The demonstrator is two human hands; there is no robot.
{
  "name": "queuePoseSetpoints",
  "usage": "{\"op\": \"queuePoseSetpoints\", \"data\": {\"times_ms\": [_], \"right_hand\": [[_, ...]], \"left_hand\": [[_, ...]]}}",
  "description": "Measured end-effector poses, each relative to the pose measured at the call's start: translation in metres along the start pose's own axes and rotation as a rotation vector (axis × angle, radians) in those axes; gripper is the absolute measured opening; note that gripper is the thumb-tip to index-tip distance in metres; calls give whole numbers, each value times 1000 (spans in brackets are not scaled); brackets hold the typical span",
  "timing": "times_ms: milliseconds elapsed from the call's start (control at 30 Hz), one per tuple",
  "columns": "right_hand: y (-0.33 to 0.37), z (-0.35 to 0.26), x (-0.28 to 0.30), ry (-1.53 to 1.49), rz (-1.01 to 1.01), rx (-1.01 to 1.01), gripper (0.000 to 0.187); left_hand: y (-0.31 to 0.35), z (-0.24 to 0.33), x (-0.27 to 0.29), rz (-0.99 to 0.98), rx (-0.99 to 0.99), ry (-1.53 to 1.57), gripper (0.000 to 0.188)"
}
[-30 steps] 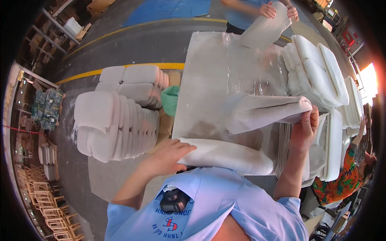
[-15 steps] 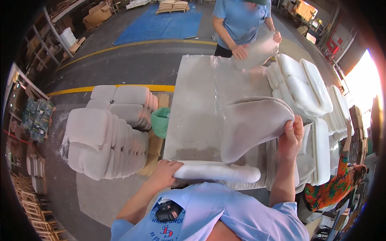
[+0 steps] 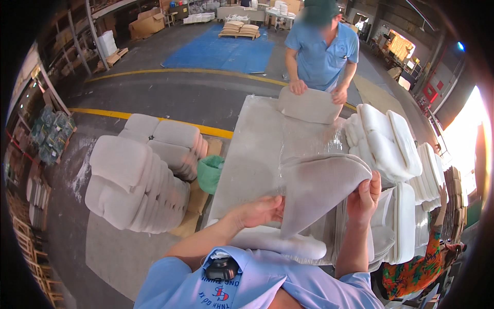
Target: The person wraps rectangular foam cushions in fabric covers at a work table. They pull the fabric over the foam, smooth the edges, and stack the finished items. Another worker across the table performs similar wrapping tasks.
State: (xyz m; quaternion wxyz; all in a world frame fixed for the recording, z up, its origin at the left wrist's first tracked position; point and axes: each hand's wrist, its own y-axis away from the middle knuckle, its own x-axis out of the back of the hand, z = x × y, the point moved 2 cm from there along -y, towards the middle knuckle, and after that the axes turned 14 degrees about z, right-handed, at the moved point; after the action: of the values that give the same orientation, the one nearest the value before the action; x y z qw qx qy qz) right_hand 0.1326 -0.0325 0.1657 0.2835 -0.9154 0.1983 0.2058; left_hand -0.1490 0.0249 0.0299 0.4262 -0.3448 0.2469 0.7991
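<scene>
A grey fabric cushion cover (image 3: 321, 190) hangs tilted over the near part of the table, its folded upper edge curving to the right. My right hand (image 3: 363, 198) pinches its right corner between thumb and fingers. At the cover's left edge, my left hand (image 3: 263, 211) has its fingertips closed on the fabric, some of them partly hidden by it. A white cushion pad (image 3: 278, 243) lies along the table's near edge, just in front of my body and below both hands. It is free of either hand.
A grey table (image 3: 247, 149) extends ahead. Across it a co-worker (image 3: 321, 56) handles a grey cushion (image 3: 309, 105). White pads (image 3: 383, 139) are piled on the right; stacked grey cushions (image 3: 139, 180) and a green bag (image 3: 210, 174) stand left. Another person in a patterned shirt (image 3: 411, 273) is lower right.
My left hand has let go of the white pad and moved right to the cover's left edge. My right hand still holds the corner. The co-worker's cushion has come down onto the table.
</scene>
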Motion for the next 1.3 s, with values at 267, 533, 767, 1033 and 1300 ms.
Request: {"op": "queuePoseSetpoints", "data": {"times_ms": [267,533,767,1033,1300], "right_hand": [[1,-2,23,121,146,-28,17],[18,28,59,274,179,-79,21],[46,47,69,460,-74,-315,32],[-13,-88,-20,908,-514,113,20],[-42,-79,-173,520,-1379,-443,26]], "left_hand": [[-12,17,-47,-268,-67,384,68],[-10,23,-79,-157,-161,322,40],[-5,28,-76,-48,-220,402,25],[55,30,-45,78,-279,403,28],[116,-20,-39,390,-263,434,23]]}}
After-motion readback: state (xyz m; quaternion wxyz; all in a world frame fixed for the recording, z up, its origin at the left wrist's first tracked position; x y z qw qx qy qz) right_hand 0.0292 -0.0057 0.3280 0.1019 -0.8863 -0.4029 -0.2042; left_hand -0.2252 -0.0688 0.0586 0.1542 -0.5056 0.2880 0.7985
